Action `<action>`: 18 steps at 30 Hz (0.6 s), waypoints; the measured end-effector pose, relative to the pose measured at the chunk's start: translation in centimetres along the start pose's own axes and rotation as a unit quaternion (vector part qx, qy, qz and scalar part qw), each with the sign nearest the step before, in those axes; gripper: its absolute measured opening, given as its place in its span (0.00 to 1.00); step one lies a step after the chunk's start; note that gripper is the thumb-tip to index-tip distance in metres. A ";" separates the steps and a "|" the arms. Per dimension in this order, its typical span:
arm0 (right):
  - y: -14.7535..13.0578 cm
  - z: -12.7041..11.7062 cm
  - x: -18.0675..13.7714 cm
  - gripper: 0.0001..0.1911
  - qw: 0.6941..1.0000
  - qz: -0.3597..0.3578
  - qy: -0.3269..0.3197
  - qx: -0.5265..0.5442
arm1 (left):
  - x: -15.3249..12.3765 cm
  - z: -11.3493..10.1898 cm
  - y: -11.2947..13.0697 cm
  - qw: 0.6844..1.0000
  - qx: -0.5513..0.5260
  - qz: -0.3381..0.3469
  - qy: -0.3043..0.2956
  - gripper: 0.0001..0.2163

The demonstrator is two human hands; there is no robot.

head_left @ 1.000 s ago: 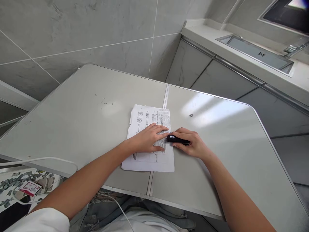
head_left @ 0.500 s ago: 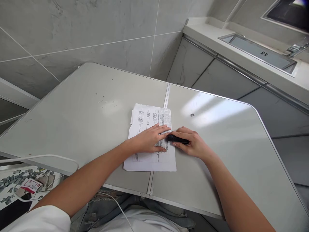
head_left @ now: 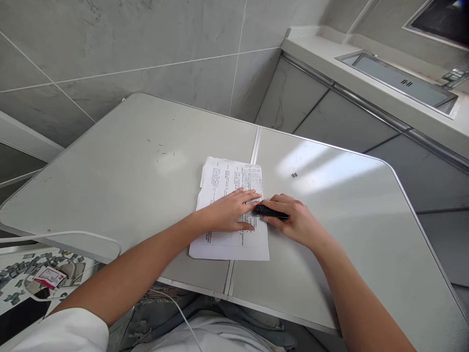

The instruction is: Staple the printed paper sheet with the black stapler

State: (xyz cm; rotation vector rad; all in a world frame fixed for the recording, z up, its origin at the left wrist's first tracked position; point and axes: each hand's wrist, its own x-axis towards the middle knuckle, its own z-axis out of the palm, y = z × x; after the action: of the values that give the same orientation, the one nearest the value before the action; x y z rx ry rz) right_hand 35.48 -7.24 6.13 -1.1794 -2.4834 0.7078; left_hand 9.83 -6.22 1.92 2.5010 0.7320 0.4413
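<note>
Grey tiled wall (head_left: 146,44) behind; pale folding table (head_left: 91,195) across the view, seam down its middle.

Far left, below table level: red-and-white box (head_left: 50,277) among scattered grey pieces (head_left: 14,271). White cable (head_left: 91,235) loops over the table's near left edge. Farther in on the left half, a few tiny dark bits (head_left: 161,146), probably loose staples.

Centre: printed paper (head_left: 220,248) lies flat over the seam, upper left edge uneven, long side running away from the wearer; sheet count not clear. Left hand (head_left: 232,212) rests palm down on it, fingers loosely spread and pointing right, thumb apart on the near side. It grips nothing, only covers the sheet.

Right of that, black stapler (head_left: 271,212), long axis nearly level across the view, roughly square to the paper's right edge. Its nose points left and overlaps that edge, between left index finger and thumb, very near both; contact with the index cannot be told. Whether paper sits inside the nose: hidden. Right hand (head_left: 293,217) is the one on the tool, fingers closed around its rear end, thumb on the near side.

Farther right and beyond, two small dark strips (head_left: 294,175) near the glare. Last, counter sink (head_left: 390,83) above grey cabinets (head_left: 362,120).
</note>
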 end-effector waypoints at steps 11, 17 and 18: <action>-3.6 0.7 0.5 0.11 0.975 0.077 -0.040 -0.205 | -0.1 -0.3 -0.6 0.991 -0.109 -0.067 0.037 0.37; -4.1 1.3 0.6 0.11 0.960 0.084 -0.050 -0.261 | -0.3 -0.5 -0.8 0.988 -0.127 -0.078 0.034 0.35; -4.3 1.5 0.7 0.12 0.957 0.084 -0.056 -0.271 | -0.4 -0.6 -0.7 0.988 -0.126 -0.080 0.033 0.35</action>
State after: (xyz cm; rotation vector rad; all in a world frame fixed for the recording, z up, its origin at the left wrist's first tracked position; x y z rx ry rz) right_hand 31.62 -9.43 7.31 -1.5853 -2.7934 0.1218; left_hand 8.97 -5.66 1.98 2.1830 0.8403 0.5248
